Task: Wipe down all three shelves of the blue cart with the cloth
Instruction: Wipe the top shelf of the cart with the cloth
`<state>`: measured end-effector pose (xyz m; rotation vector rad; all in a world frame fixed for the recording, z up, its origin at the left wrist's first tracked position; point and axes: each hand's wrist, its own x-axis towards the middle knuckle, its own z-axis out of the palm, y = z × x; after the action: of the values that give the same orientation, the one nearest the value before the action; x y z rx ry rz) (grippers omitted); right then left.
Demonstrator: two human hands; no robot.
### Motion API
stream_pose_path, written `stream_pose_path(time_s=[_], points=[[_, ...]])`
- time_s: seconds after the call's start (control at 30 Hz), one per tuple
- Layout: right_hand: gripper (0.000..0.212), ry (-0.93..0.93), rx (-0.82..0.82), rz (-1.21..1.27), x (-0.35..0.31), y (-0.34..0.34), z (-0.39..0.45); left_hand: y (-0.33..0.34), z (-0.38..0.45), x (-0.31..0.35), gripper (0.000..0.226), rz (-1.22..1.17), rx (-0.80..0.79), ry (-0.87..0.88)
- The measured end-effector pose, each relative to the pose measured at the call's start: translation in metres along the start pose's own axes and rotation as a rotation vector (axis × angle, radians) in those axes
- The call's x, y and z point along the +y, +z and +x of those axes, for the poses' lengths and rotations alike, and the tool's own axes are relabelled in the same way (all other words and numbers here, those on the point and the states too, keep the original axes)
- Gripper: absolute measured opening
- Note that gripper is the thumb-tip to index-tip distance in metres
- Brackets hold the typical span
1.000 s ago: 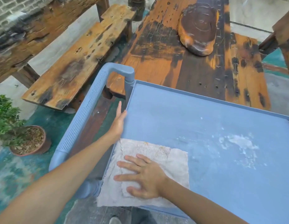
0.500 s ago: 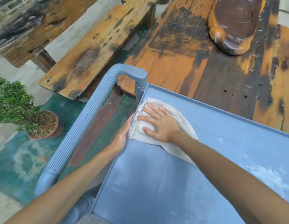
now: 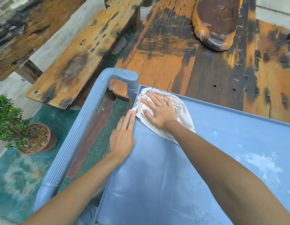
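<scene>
Top shelf [image 3: 157,176], cloth [image 3: 181,108] under right hand [image 3: 158,111]

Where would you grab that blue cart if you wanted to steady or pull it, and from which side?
Probably the ribbed handle bar at the blue cart's left end. It is a round tube standing clear of the top shelf, with open space beneath, so fingers can wrap fully around it from above or from the outer left. The left hand lies flat on the shelf rim right beside it; the right hand presses the cloth.

Cart shelf [image 3: 157,184]: blue plastic, smooth, slight sheen, white dusty patches. Handle [image 3: 79,137]: ribbed matt plastic. Cloth [image 3: 181,111]: off-white, rough woven. Table [image 3: 205,67]: weathered wood, scratched, glossy orange-black finish.
</scene>
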<state>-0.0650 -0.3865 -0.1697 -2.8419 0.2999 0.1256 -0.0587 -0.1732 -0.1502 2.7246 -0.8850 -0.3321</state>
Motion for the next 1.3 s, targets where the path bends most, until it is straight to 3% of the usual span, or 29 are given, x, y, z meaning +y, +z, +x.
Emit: stream_pose_path(time_s=[0.13, 0.27, 0.37, 0.47, 0.67, 0.83, 1.07, 1.3], points=[[0.056, 0.099, 0.039, 0.046, 0.001, 0.004, -0.012, -0.01, 0.005, 0.021, 0.091, 0.198, 0.062, 0.049], [0.054, 0.161, 0.052, 0.082, 0.012, 0.0, -0.025, -0.01, 0.013, 0.078, 0.076, -0.004, -0.058, 0.047], [0.055, 0.227, 0.071, 0.101, 0.035, -0.001, -0.047, 0.002, 0.009, 0.103, 0.057, 0.063, -0.096, 0.05], [0.056, 0.307, 0.107, 0.097, 0.077, -0.003, -0.08, 0.018, 0.006, 0.13, 0.038, 0.143, -0.091, 0.17], [0.057, 0.436, 0.123, 0.114, 0.149, -0.017, -0.134, 0.041, 0.013, 0.205, 0.033, 0.113, -0.129, 0.341], [0.059, 0.57, 0.1, 0.108, 0.232, -0.037, -0.197, 0.066, 0.021, 0.289, 0.047, 0.145, -0.229, 0.476], [0.059, 0.695, 0.016, 0.084, 0.334, -0.082, -0.267, 0.095, 0.032, 0.388, 0.056, 0.195, -0.336, 0.561], [0.058, 0.921, -0.034, 0.072, 0.427, -0.128, -0.338, 0.12, 0.022, 0.446, 0.058, 0.143, -0.382, 0.581]])
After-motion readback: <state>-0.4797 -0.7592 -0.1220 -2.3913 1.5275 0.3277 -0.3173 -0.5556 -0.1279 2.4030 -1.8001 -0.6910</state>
